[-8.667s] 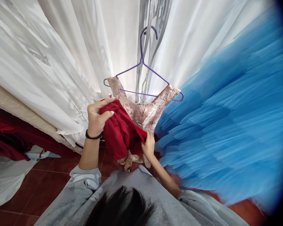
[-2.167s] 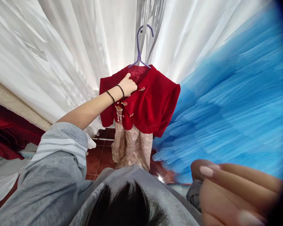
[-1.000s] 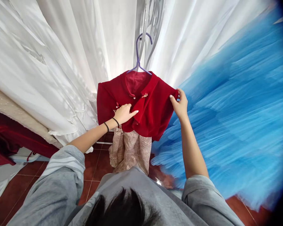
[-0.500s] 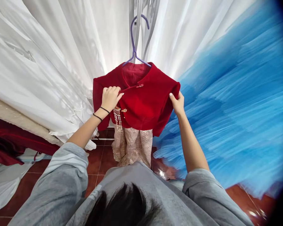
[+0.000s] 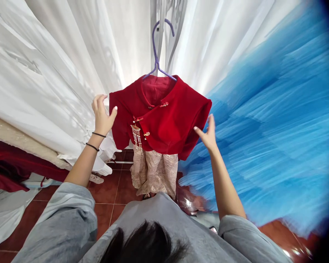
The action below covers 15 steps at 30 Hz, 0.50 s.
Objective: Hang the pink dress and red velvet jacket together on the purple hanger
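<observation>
The left grip (image 5: 102, 118), fingers and thumb spread wide, holds nothing just beside one sleeve of a short, deep-red velvety jacket (image 5: 167, 128). The right grip (image 5: 208, 137) is parted at the other sleeve, thumb in front; I cannot tell whether it touches. Between them, the jacket hangs on a purple wire hanger (image 5: 157, 65), above a pale pink, textured skirt (image 5: 155, 170). A fluffy blue tulle garment (image 5: 257, 138) fills the right, long white drapes (image 5: 98, 40) the left.
</observation>
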{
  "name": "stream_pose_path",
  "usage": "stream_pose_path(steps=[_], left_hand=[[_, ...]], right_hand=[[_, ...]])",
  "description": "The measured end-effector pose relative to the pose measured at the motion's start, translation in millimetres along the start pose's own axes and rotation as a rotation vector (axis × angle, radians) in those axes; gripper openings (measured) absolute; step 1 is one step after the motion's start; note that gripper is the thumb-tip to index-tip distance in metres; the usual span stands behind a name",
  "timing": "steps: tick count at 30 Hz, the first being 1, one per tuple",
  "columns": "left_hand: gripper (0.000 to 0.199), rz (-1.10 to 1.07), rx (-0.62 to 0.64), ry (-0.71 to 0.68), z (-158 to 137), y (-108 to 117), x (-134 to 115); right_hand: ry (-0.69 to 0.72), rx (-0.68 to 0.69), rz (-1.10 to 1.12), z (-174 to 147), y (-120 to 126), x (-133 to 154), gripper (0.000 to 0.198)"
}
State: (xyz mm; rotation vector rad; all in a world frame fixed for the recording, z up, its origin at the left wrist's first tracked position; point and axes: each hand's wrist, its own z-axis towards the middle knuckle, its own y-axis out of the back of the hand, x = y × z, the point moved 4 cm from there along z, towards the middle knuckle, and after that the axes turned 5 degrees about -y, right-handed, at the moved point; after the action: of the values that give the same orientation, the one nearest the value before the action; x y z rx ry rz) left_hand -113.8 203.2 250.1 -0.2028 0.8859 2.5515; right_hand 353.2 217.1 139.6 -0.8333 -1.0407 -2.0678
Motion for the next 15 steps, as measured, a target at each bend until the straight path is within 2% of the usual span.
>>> stream_pose_path(steps=[3, 5, 7, 10, 12, 15], left_hand=[[0.049, -0.032, -0.057, 0.046, 18.4, 4.6, -17.9], [0.055, -0.009, -0.088, 0.120, 24.0, -4.4, -41.5], [0.072, 0.049, -0.092, 0.227, 23.2, -22.2, -69.1], [0.101, 0.125, -0.028, 0.393, 15.6, -54.0, -102.4], [0.112, 0.136, 0.012, 0.491, 9.4, -68.7, -111.0], [0.120, 0.113, 0.038, 0.589, 0.4, -76.3, -103.4]], right_hand=[[0.060, -0.353, -0.068, 7.6, 13.9, 56.8, 0.073], [0.084, -0.449, -0.129, 5.3, 5.3, 105.8, 0.070], [0.073, -0.414, -0.220, -1.6, -17.9, 154.1, 0.078], [-0.036, -0.212, -0.293, -12.8, -64.9, 202.3, 0.091], [-0.096, -0.100, -0.306, -16.3, -91.4, 212.1, 0.095], [-0.177, -0.105, -0.349, -12.6, -107.7, 197.5, 0.097]])
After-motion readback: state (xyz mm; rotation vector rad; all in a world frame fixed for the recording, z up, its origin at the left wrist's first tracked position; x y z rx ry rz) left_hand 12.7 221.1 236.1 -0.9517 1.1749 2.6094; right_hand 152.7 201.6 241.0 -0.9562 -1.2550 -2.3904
